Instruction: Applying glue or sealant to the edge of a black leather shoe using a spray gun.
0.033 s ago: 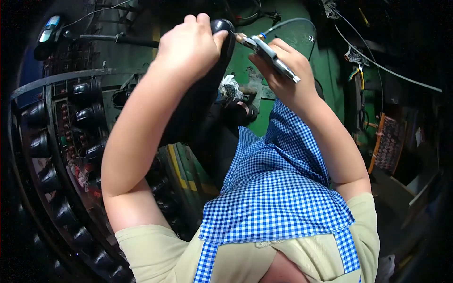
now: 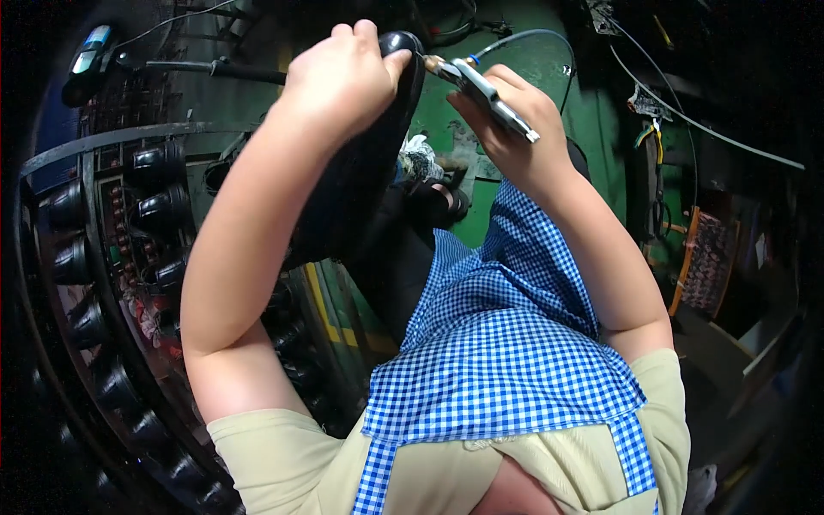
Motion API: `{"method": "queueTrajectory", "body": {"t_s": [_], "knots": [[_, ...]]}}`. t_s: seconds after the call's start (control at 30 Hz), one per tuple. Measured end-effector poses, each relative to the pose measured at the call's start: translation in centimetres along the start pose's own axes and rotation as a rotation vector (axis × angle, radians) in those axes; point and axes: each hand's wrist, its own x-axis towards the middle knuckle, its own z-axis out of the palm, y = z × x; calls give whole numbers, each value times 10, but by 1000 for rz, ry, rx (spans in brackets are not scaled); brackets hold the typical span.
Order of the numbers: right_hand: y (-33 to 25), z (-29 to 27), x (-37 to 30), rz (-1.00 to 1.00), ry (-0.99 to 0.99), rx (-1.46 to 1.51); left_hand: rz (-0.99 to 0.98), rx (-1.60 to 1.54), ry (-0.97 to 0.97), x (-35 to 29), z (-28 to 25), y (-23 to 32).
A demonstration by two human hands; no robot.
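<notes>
My left hand (image 2: 343, 81) is closed over a long black boot (image 2: 402, 43), near its glossy rounded toe. The rest of the boot hangs down behind my left forearm, dark and partly hidden. In my right hand (image 2: 528, 120) is a metal spray gun (image 2: 485, 94), with my fingers wrapped round it. Its brass-coloured nozzle points left at the boot's edge, very close to it; whether they touch I cannot tell. A thin grey air hose (image 2: 536, 36) runs from a blue fitting on the gun.
At the left stands a metal rack (image 2: 94, 249) with several shiny black boots on it. A dark device on an arm (image 2: 90, 60) sits at the far left. Cables (image 2: 687, 112) hang at the right, beside a patterned seat back (image 2: 708, 262). White crumpled material (image 2: 418, 159) lies on the green floor.
Both hands have shifted slightly up and to the left, with the boot and spray gun still in them.
</notes>
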Motion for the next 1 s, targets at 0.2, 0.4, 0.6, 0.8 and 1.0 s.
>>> {"method": "queueTrajectory", "body": {"t_s": [0.2,0.4,0.6,0.8,1.0], "knots": [[-2,30,10,11,21,-1,-95,-10,-181,31,11,-39],[-13,43,1,18,-12,-7,-225,-156,-245,39,22,-65],[-22,48,-14,-19,-58,40,-370,-138,-307,36,13,-75],[-37,50,-30,-42,-114,44,-337,-329,-176,37,51,-118],[-50,46,-44,-52,-195,80,-491,-441,-241,30,43,-116]]}}
